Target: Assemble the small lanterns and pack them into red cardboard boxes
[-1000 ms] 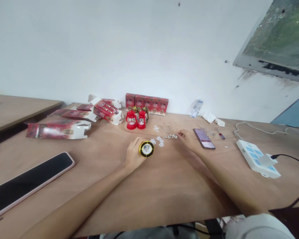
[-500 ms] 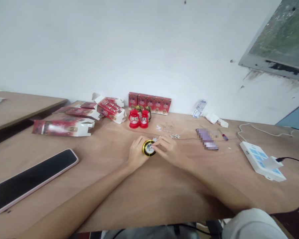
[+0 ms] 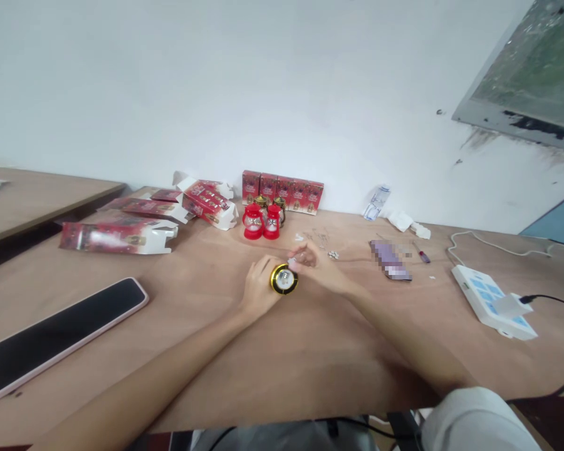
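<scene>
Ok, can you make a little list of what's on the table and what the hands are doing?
Left hand: holds round black-and-gold piece
Right hand: fingertips beside that piece; grip unclear
Behind: two red lanterns, row of red boxes
Left side: black pad
Right side: white power strip
Table: wooden

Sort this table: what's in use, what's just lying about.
In use: round black-and-gold part, gripped by left hand; right hand beside it; small white pieces nearby.
Lying about: red lanterns, red boxes, flat cartons, phone, power strip, black pad.
</scene>
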### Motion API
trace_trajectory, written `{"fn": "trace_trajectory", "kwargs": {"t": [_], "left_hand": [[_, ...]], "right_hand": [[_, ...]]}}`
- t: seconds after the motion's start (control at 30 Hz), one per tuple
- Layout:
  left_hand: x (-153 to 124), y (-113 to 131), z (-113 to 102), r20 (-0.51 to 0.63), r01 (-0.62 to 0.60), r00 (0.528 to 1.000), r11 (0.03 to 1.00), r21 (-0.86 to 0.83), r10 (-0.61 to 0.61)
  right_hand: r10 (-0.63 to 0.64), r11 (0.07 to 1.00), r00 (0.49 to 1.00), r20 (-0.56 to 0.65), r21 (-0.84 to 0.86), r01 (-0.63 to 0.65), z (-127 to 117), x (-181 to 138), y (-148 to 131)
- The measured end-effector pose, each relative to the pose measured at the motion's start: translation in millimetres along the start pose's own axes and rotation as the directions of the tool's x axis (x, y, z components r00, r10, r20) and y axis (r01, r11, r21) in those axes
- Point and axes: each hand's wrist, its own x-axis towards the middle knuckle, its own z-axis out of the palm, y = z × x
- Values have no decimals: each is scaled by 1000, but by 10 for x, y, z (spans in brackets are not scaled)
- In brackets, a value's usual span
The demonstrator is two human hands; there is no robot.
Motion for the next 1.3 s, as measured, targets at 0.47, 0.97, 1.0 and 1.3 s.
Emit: {"fn": "trace_trajectory", "kwargs": {"t": [0.47, 0.97, 1.0, 1.3], "left_hand": [[14, -14, 15, -53, 200, 977, 977, -79, -205], [25, 42, -20, -78, 226, 970, 972, -58, -230], [26, 45, -24, -80, 232, 968, 971, -63, -237], [28, 22, -15, -69, 214, 974, 975, -53, -218]], "right_hand": [[-20, 479, 962, 272, -842, 248, -366, -124, 489], [10, 986, 977, -215, 168, 27, 113, -218, -119], [-22, 983, 979, -201, 172, 57, 160, -239, -135], [-55, 981, 991, -119, 181, 76, 286, -254, -146]]}}
